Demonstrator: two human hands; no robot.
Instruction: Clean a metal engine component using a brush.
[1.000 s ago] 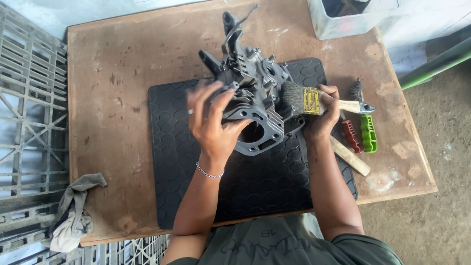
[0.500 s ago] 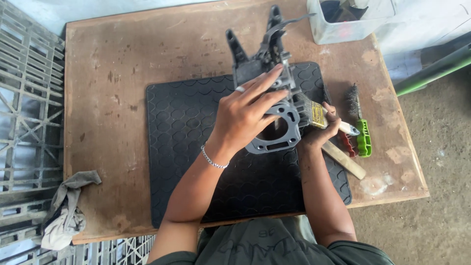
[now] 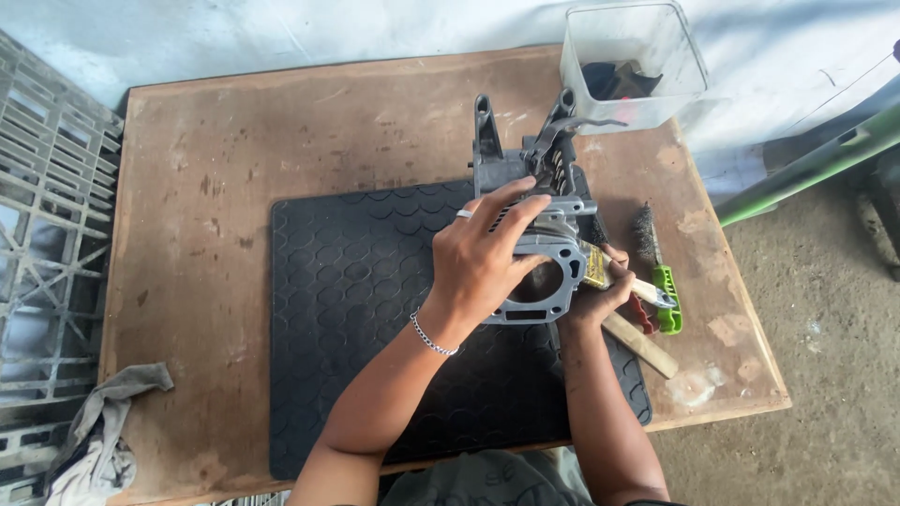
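A grey metal engine casing with a round bore stands on a black rubber mat. My left hand lies over the casing's near side, fingers spread on it, gripping it. My right hand is just right of the casing and holds a paintbrush with a pale handle, its bristles pressed against the casing's right side and mostly hidden.
The mat lies on a worn wooden table. A green-handled wire brush and a wooden handle lie right of my right hand. A clear plastic tub stands at the far right corner. A grey rag hangs at the near left. Plastic crates stand on the left.
The casing has been turned and shifted right on the mat. My left hand went from its left side to lying across it. The paintbrush moved lower, beside the casing's right flank.
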